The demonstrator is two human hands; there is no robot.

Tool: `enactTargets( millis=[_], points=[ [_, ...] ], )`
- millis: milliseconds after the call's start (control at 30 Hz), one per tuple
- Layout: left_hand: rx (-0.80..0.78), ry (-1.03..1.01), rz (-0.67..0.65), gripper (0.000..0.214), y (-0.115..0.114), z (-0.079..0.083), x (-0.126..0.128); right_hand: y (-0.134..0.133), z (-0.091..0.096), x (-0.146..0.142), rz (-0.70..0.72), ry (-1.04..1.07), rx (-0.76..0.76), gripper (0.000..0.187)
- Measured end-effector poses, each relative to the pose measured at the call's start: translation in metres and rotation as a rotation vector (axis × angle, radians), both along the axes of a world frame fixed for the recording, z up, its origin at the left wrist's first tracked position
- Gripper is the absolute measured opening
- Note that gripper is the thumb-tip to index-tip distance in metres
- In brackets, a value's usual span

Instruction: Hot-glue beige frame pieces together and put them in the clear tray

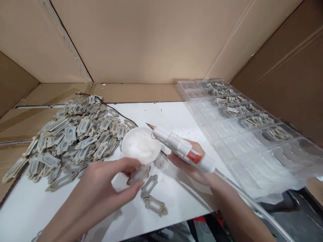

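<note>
My right hand (189,163) is wrapped round a white hot glue gun (174,141) with an orange switch and a brass tip. A long clear glue stick (254,205) runs out of its back end. The tip points up and left, over the edge of a round whitish dish (140,146). Between the thumb and fingers of my left hand (101,185) is a small grey frame-shaped piece (140,174), blurred and partly covered. Two similar frame pieces (149,186) lie on the white table just right of it.
A big heap of such frame pieces (83,137) spreads over the left side. At the right stands a clear compartment tray (214,131), with pieces in several far sections. A black cord (117,112) crosses behind the dish. Cardboard walls (151,43) enclose the table (169,111).
</note>
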State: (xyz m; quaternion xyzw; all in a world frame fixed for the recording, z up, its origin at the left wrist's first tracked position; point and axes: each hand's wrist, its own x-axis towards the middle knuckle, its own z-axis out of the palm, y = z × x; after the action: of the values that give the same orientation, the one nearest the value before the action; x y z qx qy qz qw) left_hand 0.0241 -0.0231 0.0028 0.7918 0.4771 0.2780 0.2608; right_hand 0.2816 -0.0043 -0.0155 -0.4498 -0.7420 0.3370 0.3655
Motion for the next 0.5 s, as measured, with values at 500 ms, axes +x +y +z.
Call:
enactTargets(
  millis=[500],
  points=[
    [-0.247, -0.36, 0.12, 0.034, 0.038, -0.007, 0.071, 0.0, 0.005, -0.006, -0.193, 0.321, -0.374, 0.03]
  ],
)
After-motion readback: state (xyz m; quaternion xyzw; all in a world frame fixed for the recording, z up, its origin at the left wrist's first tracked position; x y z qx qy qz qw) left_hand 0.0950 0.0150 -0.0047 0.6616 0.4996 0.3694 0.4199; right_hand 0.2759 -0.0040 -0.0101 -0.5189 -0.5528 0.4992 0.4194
